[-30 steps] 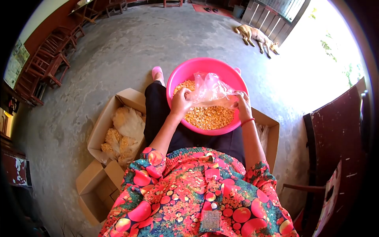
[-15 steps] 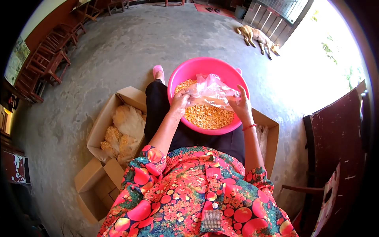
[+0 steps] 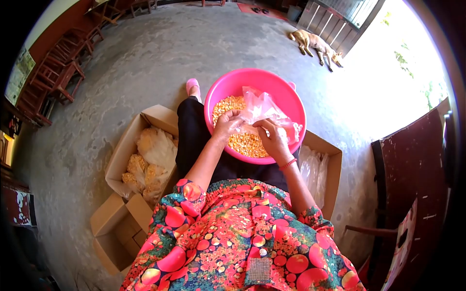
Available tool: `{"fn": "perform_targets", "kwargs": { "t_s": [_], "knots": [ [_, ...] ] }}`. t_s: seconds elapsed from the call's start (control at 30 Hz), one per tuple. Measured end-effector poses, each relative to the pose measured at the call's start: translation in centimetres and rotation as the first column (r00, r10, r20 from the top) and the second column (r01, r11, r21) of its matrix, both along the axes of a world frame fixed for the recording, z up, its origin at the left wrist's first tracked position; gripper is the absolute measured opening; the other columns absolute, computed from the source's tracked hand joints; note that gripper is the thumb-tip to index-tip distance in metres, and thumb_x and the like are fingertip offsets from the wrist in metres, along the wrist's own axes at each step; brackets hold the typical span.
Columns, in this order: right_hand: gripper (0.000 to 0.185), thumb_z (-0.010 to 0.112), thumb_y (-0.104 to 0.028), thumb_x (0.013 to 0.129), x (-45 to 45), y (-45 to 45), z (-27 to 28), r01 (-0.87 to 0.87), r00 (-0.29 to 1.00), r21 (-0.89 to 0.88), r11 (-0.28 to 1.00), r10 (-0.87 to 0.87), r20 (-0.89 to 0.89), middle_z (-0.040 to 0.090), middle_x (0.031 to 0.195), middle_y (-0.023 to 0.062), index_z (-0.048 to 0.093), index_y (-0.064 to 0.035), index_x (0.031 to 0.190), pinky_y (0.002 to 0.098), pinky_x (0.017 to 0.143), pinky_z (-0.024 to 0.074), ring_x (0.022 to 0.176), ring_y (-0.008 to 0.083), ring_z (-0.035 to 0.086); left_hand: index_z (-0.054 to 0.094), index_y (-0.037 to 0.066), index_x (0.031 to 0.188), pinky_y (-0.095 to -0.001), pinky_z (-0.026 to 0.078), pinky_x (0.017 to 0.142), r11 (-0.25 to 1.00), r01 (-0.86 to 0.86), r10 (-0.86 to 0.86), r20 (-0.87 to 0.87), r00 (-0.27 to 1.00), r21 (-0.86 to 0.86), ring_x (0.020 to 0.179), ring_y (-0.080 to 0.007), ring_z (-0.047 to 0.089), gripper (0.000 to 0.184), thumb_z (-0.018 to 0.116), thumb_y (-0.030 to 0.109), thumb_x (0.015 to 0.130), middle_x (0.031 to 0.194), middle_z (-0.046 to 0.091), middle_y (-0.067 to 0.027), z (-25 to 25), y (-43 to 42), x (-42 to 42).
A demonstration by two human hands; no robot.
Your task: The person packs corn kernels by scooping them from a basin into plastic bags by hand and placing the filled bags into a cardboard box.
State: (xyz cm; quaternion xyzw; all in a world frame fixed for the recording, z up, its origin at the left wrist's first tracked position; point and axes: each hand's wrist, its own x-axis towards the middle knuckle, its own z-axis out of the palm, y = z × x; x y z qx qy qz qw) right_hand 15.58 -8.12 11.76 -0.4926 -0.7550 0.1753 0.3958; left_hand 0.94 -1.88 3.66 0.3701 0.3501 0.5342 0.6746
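Note:
A pink basin [image 3: 286, 92] rests on my lap, with yellow corn kernels [image 3: 247, 145] spread over its bottom. Above the kernels I hold a clear plastic bag [image 3: 264, 104]. My left hand [image 3: 226, 125] pinches the bag's near left edge. Close beside it, my right hand [image 3: 273, 140] has its thumb and fingers closed on the bag's near edge, wrist bent inward. Part of the bag droops to the right inside the basin. The fingertips partly hide the edge between them.
Left of my leg, a cardboard box [image 3: 121, 150] holds filled bags of kernels [image 3: 141, 169]. Below it stands another open box [image 3: 104, 218]. A box [image 3: 332, 179] with clear bags [image 3: 314, 172] is at my right. A dog [image 3: 315, 44] lies near the doorway; wooden chairs [image 3: 60, 77] line the left wall.
My right hand has moved left and inward, from the bag's right side to beside my left hand, its fingers now closed. The bag has shifted and droops to the right.

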Motion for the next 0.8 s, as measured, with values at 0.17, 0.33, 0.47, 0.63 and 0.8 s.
{"fn": "perform_targets", "kwargs": {
  "t_s": [0.17, 0.33, 0.47, 0.63, 0.8],
  "knots": [
    [0.023, 0.047, -0.015, 0.077, 1.6, 3.6, -5.5, 0.090, 0.992, -0.021, 0.996, -0.087, 0.092, 0.057, 0.089, 0.0179, 0.051, -0.0013, 0.096, 0.0382, 0.075, 0.0421, 0.083, 0.0319, 0.055, 0.052, 0.003, 0.094, -0.0203, 0.046, 0.060, 1.000, 0.001, 0.000, 0.095, 0.995, -0.008, 0.071, -0.0086, 0.056, 0.017, 0.051, 0.004, 0.077, 0.080, 0.057, -0.0037, -0.3, 0.0, -0.6],
    [0.041, 0.041, -0.037, 0.076, 3.5, 6.9, -6.7, 0.265, 0.923, -0.001, 0.964, -0.253, 0.291, 0.056, 0.067, 0.0198, 0.058, -0.0003, 0.072, 0.0399, 0.063, 0.0421, 0.067, 0.0322, 0.055, 0.050, 0.002, 0.099, -0.0194, 0.044, 0.061, 0.999, 0.000, -0.004, 0.106, 0.994, 0.039, 0.069, -0.0066, 0.051, 0.022, 0.051, 0.007, 0.077, 0.081, 0.055, -0.0015, 1.9, -0.9, -0.1],
    [0.039, 0.042, -0.037, 0.078, 4.7, 9.0, -5.1, 0.395, 0.896, -0.104, 0.913, -0.358, 0.265, 0.058, 0.071, 0.0179, 0.057, -0.0028, 0.091, 0.0363, 0.064, 0.0444, 0.072, 0.0280, 0.057, 0.046, 0.003, 0.103, -0.0196, 0.043, 0.066, 0.926, 0.108, 0.040, -0.378, 0.925, 0.362, 0.078, -0.0078, 0.052, 0.030, 0.054, 0.005, 0.075, 0.088, 0.056, -0.0038, 2.2, -1.8, 0.1],
    [0.052, 0.060, -0.021, 0.071, 3.0, 7.9, -3.7, -0.012, 0.929, 0.194, 0.981, -0.061, 0.365, 0.051, 0.106, 0.0159, 0.040, -0.0055, 0.116, 0.0335, 0.083, 0.0385, 0.097, 0.0285, 0.049, 0.057, 0.000, 0.092, -0.0214, 0.045, 0.068, 0.921, -0.121, 0.228, -0.261, 0.938, 0.370, 0.075, -0.0093, 0.054, 0.014, 0.054, 0.006, 0.079, 0.084, 0.059, -0.0053, -0.5, 0.3, 0.7],
    [0.044, 0.055, -0.020, 0.073, 3.7, 6.8, -6.2, -0.078, 0.889, -0.304, 0.949, 0.204, 0.411, 0.050, 0.108, 0.0165, 0.044, -0.0080, 0.114, 0.0352, 0.087, 0.0355, 0.103, 0.0296, 0.046, 0.058, 0.002, 0.090, -0.0180, 0.043, 0.056, 0.975, -0.158, 0.144, 0.099, 0.985, 0.155, 0.062, -0.0064, 0.052, 0.016, 0.050, 0.013, 0.082, 0.075, 0.058, -0.0017, 0.5, 0.6, -0.1]
  ]
}}
